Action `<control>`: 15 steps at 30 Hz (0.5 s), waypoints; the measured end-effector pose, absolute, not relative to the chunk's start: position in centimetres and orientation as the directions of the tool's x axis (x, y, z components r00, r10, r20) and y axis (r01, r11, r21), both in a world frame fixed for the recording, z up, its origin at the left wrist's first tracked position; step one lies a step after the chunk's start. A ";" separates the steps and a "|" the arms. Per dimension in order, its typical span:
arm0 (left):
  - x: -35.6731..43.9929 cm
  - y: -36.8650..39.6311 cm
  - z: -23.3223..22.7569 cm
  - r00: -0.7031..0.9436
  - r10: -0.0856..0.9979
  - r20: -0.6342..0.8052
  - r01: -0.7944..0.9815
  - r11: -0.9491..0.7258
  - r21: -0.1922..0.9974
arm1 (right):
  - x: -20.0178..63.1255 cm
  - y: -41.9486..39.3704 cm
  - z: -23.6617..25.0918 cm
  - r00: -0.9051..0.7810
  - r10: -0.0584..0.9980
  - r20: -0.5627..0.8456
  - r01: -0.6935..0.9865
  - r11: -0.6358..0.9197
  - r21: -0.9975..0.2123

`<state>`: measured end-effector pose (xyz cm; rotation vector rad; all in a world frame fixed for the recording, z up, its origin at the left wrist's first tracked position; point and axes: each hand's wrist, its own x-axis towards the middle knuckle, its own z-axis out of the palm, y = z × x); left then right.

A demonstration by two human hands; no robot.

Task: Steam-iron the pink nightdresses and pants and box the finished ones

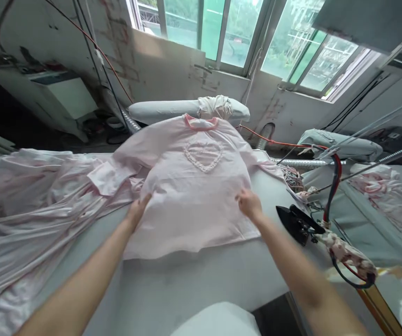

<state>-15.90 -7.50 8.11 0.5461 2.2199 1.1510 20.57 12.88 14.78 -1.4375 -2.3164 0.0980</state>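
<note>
A pale pink long-sleeved shirt (195, 205) lies spread face up on the ironing table (186, 280), its darker pink collar pointing away from me. A ruffled heart outline decorates its chest. At the shirt's left side edge, my left hand (137, 213) grips the fabric, thumb on top and the other fingers mostly hidden. My right hand (250, 204) has its fingers curled on the cloth near the right side edge, pinching it. A black iron (298, 224) with a cloth-wrapped handle rests to the right of my right forearm.
A heap of similar pale pink garments (43, 200) covers the table's left. Behind the shirt stands a padded sleeve board (165, 111) with bunched cloth on it. Red and black hoses (336, 186) run to the iron. More pink garments (386, 191) lie at the far right.
</note>
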 end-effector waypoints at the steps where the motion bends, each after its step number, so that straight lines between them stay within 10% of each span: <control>1: -15.2 -9.2 5.8 -0.708 0.618 -0.341 0.078 0.549 0.832 | 22.1 11.2 11.2 -0.395 0.887 0.239 0.855 0.450 -0.258; 9: -14.4 -23.2 -2.4 -0.740 0.500 -0.450 -0.101 0.579 0.809 | 36.5 7.2 -0.3 -0.243 0.964 0.104 0.881 0.264 -0.393; 15: -12.7 -21.8 -1.9 -0.646 0.705 -0.294 0.290 0.582 0.759 | 34.0 10.0 -1.2 0.196 0.980 -0.020 0.778 -0.168 -0.605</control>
